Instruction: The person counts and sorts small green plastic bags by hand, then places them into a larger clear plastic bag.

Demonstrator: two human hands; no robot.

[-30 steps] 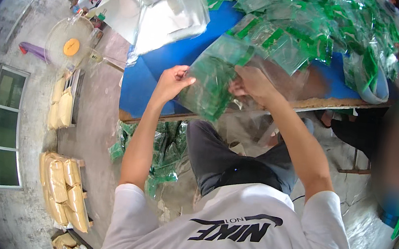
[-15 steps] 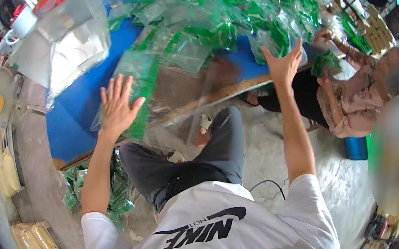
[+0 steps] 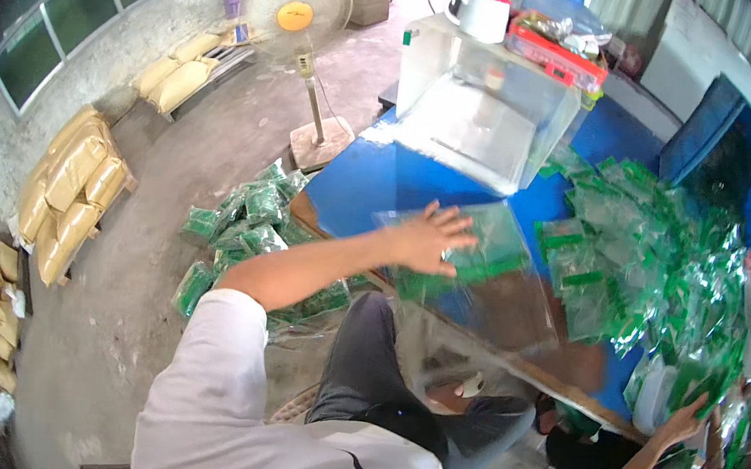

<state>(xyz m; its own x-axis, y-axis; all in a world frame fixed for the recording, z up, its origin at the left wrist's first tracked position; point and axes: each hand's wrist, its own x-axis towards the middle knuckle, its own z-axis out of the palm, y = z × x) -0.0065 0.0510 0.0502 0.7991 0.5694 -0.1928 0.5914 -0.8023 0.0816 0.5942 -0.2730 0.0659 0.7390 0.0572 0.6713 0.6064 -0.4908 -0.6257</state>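
Observation:
My left hand (image 3: pixel 436 239) lies flat with fingers spread over clear plastic packets with a green band (image 3: pixel 498 240), at the near edge of the blue-topped table (image 3: pixel 353 190). A large clear plastic bag (image 3: pixel 511 312) spreads beside these packets and hangs past the table edge. Far to the right, my right hand (image 3: pixel 679 422) reaches to the edge of a big heap of green-and-clear packets (image 3: pixel 645 254). Its fingers merge with the packets there, so whether they grip one is unclear. A whitish translucent object (image 3: pixel 654 395) stands just beside that hand.
A clear bin (image 3: pixel 465 114) on the table carries a white mug (image 3: pixel 479 15) and a red-rimmed box (image 3: pixel 556 62). Filled green packets (image 3: pixel 256 211) lie on the floor left of the table, near a standing fan (image 3: pixel 315 115). Another person's arm (image 3: pixel 717 445) shows at lower right.
The view has swung left, bringing the fan, floor sacks and wall into sight. My left hand stays on the banded packets. My right hand, spread in the air before, is now at the heap's edge.

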